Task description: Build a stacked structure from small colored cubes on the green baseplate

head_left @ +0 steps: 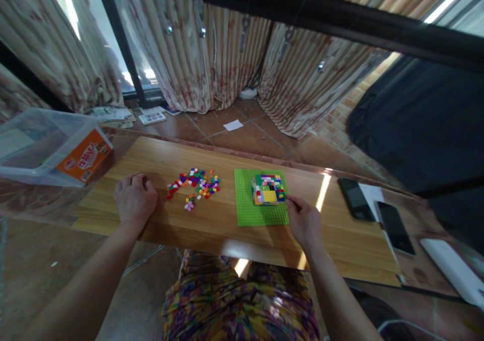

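On the wooden board, a green studded baseplate (246, 215) carries a low, boxy build of multicoloured toy bricks (269, 196) with a hollow middle. My right hand (305, 220) reaches the build's near right corner, thumb and forefinger pinched together there. Whether a small brick sits between those fingertips cannot be made out. To the left, my left hand (135, 197) rests on the board with its fingers curled in and no brick showing in it. A scattered pile of small loose bricks (204, 185) in many colours lies between that hand and the baseplate.
A clear plastic box (41, 164) with an orange label stands at the left. Two dark phones (355, 200) and a white object (451, 268) lie at the right. Curtains (204, 54) hang behind, and a dark bar (287, 3) crosses above.
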`<action>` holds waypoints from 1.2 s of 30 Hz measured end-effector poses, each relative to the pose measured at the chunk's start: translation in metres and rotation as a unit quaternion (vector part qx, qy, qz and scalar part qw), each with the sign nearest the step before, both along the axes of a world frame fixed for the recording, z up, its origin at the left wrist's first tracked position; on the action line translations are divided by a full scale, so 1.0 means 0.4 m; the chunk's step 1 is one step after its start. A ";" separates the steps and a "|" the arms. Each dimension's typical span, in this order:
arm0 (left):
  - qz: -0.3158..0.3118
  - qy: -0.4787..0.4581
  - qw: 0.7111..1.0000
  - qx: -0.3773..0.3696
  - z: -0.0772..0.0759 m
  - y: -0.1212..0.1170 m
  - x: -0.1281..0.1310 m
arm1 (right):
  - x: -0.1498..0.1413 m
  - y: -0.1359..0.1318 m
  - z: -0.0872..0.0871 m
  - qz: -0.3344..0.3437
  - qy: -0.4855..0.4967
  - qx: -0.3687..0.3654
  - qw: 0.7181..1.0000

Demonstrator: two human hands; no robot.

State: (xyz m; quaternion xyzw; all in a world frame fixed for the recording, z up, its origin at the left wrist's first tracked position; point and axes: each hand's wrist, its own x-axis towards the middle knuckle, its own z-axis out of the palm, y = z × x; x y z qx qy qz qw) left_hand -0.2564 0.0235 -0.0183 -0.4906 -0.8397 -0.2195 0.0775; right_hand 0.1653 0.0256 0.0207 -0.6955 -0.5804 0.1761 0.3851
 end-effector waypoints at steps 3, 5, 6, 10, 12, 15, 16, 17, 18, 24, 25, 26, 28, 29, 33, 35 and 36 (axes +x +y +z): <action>-0.001 -0.002 1.000 0.003 -0.001 0.001 0.001 | 0.004 0.007 0.004 -0.005 0.031 -0.014 0.999; 0.002 0.005 1.000 0.001 -0.003 0.003 0.001 | 0.008 0.014 0.002 -0.009 0.076 -0.034 0.997; 0.005 0.008 1.000 -0.001 -0.004 0.003 0.001 | 0.009 0.018 -0.001 -0.009 0.103 -0.045 0.994; 0.003 0.005 1.000 0.008 -0.011 0.005 -0.003 | 0.011 0.027 -0.011 -0.019 0.223 -0.062 0.973; 0.002 0.004 1.000 0.014 -0.014 0.005 -0.005 | 0.010 0.030 -0.015 -0.027 0.275 -0.065 0.959; -0.001 0.015 1.000 0.005 -0.015 0.006 -0.007 | 0.009 0.033 -0.017 -0.037 0.354 -0.082 0.931; -0.002 0.019 1.000 0.001 -0.015 0.006 -0.007 | 0.010 0.033 -0.017 -0.037 0.383 -0.094 0.918; -0.001 0.023 1.000 -0.001 -0.014 0.006 -0.007 | 0.012 0.034 -0.016 -0.034 0.413 -0.108 0.904; 0.000 0.025 1.000 -0.001 -0.014 0.005 -0.007 | 0.013 0.035 -0.015 -0.029 0.442 -0.122 0.888; 0.002 0.024 1.000 0.006 -0.012 0.005 -0.005 | 0.018 0.044 -0.009 -0.012 0.532 -0.172 0.829; 0.003 0.025 1.000 0.006 -0.012 0.005 -0.005 | 0.017 0.045 -0.008 -0.014 0.536 -0.173 0.826; 0.003 0.025 1.000 0.005 -0.012 0.005 -0.006 | 0.016 0.047 -0.008 -0.016 0.539 -0.172 0.824; 0.003 0.025 1.000 0.000 -0.013 0.006 -0.005 | 0.014 0.048 -0.008 -0.024 0.540 -0.171 0.824; 0.003 0.025 1.000 -0.002 -0.013 0.006 -0.005 | 0.013 0.049 -0.009 -0.028 0.539 -0.171 0.824; 0.003 0.026 1.000 -0.002 -0.012 0.005 -0.004 | 0.008 0.048 -0.013 -0.026 0.545 -0.164 0.822; -0.002 0.025 1.000 -0.002 -0.010 0.004 -0.003 | 0.005 0.046 -0.019 -0.017 0.549 -0.157 0.820; -0.004 0.022 1.000 -0.001 -0.009 0.004 -0.004 | 0.005 0.045 -0.022 -0.014 0.549 -0.154 0.822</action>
